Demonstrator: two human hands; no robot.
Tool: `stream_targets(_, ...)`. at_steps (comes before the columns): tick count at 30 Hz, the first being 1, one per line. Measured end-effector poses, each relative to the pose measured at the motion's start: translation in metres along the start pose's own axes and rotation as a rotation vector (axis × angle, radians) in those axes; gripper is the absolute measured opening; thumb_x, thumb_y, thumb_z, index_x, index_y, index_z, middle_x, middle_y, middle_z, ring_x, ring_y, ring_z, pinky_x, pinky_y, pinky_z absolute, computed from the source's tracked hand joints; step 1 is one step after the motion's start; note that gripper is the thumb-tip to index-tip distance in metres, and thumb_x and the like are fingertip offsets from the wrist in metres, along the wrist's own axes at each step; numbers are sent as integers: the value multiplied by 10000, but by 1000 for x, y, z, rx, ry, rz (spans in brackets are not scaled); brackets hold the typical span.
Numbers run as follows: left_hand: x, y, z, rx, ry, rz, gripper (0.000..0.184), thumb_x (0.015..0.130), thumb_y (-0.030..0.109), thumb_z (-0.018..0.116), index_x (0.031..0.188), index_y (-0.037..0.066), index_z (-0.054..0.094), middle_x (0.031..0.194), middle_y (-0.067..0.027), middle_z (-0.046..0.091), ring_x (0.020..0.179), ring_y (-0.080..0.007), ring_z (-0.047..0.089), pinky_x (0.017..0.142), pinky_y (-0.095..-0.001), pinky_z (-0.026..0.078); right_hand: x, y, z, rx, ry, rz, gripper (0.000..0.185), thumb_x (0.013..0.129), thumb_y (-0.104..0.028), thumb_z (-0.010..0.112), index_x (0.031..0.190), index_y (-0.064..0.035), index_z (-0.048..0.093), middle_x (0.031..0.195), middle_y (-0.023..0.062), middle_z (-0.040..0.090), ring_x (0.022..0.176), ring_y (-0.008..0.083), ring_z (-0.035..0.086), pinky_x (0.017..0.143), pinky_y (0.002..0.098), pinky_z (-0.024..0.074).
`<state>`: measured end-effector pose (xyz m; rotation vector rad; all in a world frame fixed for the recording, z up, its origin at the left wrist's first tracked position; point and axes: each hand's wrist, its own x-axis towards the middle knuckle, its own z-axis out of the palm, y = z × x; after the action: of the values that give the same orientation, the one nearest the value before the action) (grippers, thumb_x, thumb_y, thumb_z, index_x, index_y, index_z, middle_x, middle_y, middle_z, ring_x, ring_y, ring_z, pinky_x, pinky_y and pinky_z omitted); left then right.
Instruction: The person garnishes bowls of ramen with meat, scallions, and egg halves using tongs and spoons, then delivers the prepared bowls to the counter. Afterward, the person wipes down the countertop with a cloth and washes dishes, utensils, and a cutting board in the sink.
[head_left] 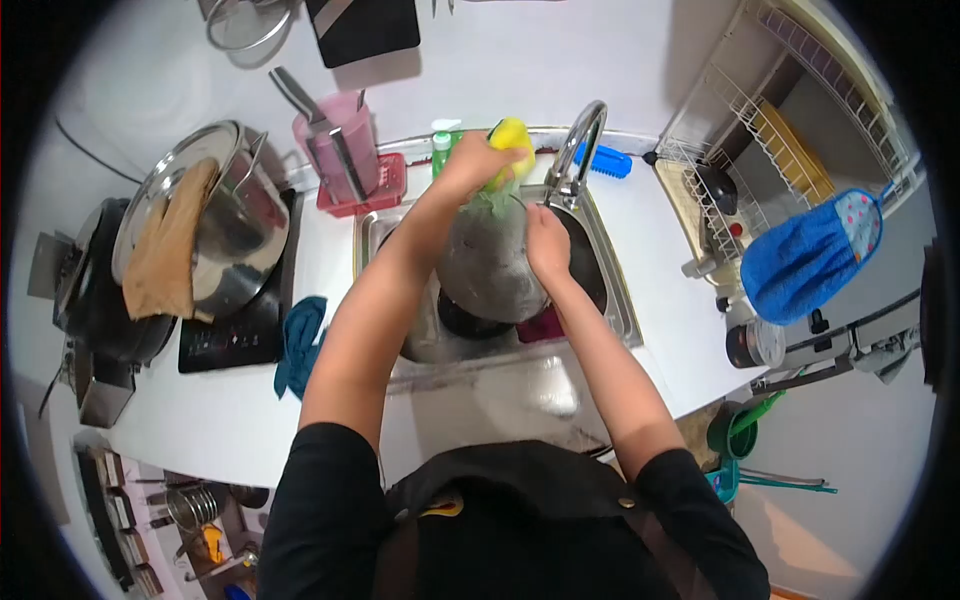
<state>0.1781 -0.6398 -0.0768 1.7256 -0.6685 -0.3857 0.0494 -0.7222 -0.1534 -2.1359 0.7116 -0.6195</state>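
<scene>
Over the sink (620, 300), my right hand (548, 245) grips the edge of a dull grey, round metal vessel (490, 262), perhaps a pot; its full shape is hard to make out. My left hand (482, 160) is closed around a bright yellow sponge-like thing (513, 140) above the vessel's far edge. Pale green mesh (493, 202) hangs just below that hand, against the vessel. Beneath and behind the vessel, a dark pan (588, 265) and a dark red item (541, 325) are partly hidden in the sink.
The faucet (592, 130) rises behind my right hand, beside a blue brush (605, 160). A green pump bottle (441, 150) and pink utensil holder (355, 150) stand at the back. Left are a large steel pot (245, 230) and teal cloth (300, 345); right, a dish rack (740, 130).
</scene>
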Motion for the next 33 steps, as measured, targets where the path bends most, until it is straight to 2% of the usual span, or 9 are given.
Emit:
stream_targets(4, -44, 30, 0, 104, 34, -99, 546, 678, 539, 717, 600, 13, 594, 460, -19, 497, 372, -127, 464, 379, -275, 377, -18, -19, 9, -76, -47, -32, 439, 928, -379, 374, 876, -4, 596, 895, 250, 602, 862, 437, 554, 752, 503, 413)
stream_targets(7, -58, 47, -11, 287, 65, -161, 606, 695, 546, 702, 747, -50, 607, 670, -103, 584, 553, -161, 572, 467, -297, 425, -22, -18, 5, -19, -49, -59, 469, 922, -404, 371, 844, -5, 605, 871, 241, 608, 868, 431, 558, 749, 507, 415)
stream_targets(10, -65, -13, 4, 633, 344, 366, 552, 798, 463, 624, 993, -51, 577, 1029, -185, 546, 892, -216, 568, 701, -354, 449, -24, -26, -10, -6, 18, -70, 474, 919, -404, 361, 843, -10, 613, 872, 236, 612, 884, 428, 563, 759, 501, 420)
stream_targets(13, -131, 9, 29, 766, 284, 522, 416, 875, 316, 529, 1183, 37, 511, 1220, -184, 416, 1113, -274, 421, 899, -420, 349, -33, -31, -14, 26, 143, -135, 461, 920, -393, 363, 836, -18, 618, 849, 234, 613, 855, 431, 571, 740, 500, 426)
stream_targets(16, -119, -5, 16, 593, 422, 527, 293, 868, 209, 507, 1112, 61, 573, 1171, -170, 456, 1116, -318, 394, 934, -450, 325, -65, -56, -37, 50, 159, -108, 488, 926, -410, 364, 786, -11, 607, 776, 233, 600, 769, 425, 570, 672, 492, 418)
stream_targets(19, -95, -41, -11, 543, 623, 229, 278, 860, 181, 519, 1094, 42, 573, 1112, -173, 473, 1054, -341, 435, 885, -446, 366, -83, -59, -52, 126, 257, -109, 506, 930, -423, 362, 763, -9, 601, 743, 237, 587, 736, 427, 561, 650, 491, 405)
stream_targets(27, -159, 26, 63, 557, 408, 588, 290, 846, 139, 537, 1122, 49, 540, 1076, -174, 457, 1011, -354, 452, 871, -446, 388, -57, -29, -46, 154, 279, -138, 456, 930, -379, 378, 809, -9, 614, 776, 239, 603, 768, 425, 569, 665, 484, 412)
stream_targets(31, -103, -15, 13, 634, 575, 355, 280, 898, 199, 457, 1119, 56, 551, 1064, -174, 512, 1002, -337, 486, 877, -452, 379, -69, -32, -67, 222, 190, -115, 455, 919, -366, 434, 722, 20, 572, 649, 157, 566, 620, 291, 515, 607, 404, 392)
stream_targets(33, -76, -52, -30, 616, 384, 254, 375, 915, 335, 452, 1065, 17, 583, 969, -156, 602, 967, -282, 535, 837, -412, 400, -71, -29, -81, 373, 174, -126, 478, 913, -375, 464, 675, 33, 537, 593, 95, 515, 576, 196, 440, 578, 362, 370)
